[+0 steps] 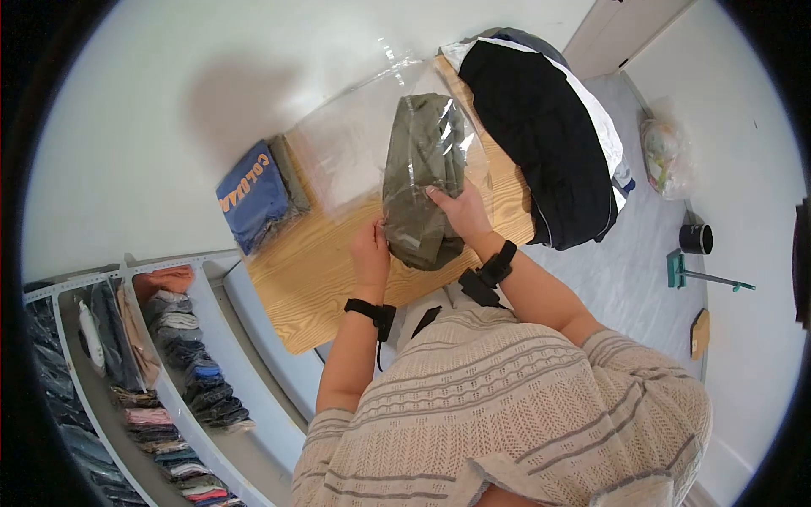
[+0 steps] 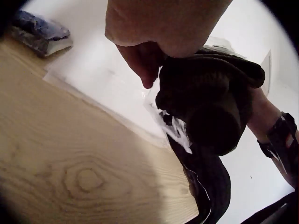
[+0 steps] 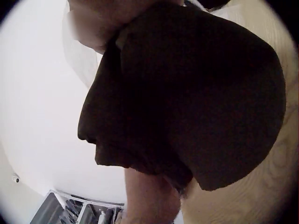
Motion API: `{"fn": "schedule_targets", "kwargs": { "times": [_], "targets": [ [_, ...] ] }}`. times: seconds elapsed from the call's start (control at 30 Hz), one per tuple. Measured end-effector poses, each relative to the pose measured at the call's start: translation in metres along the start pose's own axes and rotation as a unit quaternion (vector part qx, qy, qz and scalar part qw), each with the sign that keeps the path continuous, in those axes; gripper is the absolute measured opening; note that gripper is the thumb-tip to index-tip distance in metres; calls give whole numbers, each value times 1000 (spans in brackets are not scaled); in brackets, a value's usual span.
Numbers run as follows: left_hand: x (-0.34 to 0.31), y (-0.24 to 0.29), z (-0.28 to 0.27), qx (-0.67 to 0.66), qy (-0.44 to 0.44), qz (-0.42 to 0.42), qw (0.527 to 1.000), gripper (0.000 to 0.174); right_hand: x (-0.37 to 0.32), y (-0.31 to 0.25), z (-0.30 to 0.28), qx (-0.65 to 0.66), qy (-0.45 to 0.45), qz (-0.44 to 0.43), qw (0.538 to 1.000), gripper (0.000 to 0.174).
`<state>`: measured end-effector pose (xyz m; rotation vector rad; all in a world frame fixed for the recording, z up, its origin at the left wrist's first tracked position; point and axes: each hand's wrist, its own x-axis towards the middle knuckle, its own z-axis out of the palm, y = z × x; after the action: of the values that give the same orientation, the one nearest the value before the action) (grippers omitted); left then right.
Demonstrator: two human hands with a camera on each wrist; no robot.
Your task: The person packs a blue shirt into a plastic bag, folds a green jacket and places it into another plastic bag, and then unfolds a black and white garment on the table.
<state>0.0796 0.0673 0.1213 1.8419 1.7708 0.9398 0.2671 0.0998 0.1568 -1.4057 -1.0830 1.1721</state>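
Observation:
An olive-green folded garment (image 1: 422, 228) is raised over the table, its upper part inside a clear plastic bag (image 1: 460, 135) that shines with reflections. My right hand (image 1: 466, 215) grips the garment at its right side, thumb lying across the top. At the left edge, my left hand (image 1: 369, 253) pinches the bag's margin with curled fingers. In the left wrist view the garment (image 2: 210, 107) looks nearly black, with crinkled plastic (image 2: 177, 133) beside the fingers. From the right wrist, the dark cloth (image 3: 196, 102) covers most of the view and hides the fingertips.
Flat clear bags (image 1: 338, 160) lie on the wooden table (image 1: 296, 291) along the wall. A packed blue garment (image 1: 253, 198) with orange letters sits at the left corner. Black and white clothes (image 1: 541, 135) are heaped at the right. Shelves (image 1: 186, 338) of folded clothes stand at the left.

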Motion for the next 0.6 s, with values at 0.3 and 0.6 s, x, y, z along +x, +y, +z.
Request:
{"fn": "schedule_targets", "kwargs": {
  "times": [0.3, 0.6],
  "targets": [
    [-61, -55, 40, -94, -260, -147, 950, 18, 26, 28, 21, -315, -10, -32, 948, 31],
    [-94, -53, 57, -47, -233, -242, 941, 27, 31, 87, 57, -450, -124, 27, 884, 38]
  ]
}}
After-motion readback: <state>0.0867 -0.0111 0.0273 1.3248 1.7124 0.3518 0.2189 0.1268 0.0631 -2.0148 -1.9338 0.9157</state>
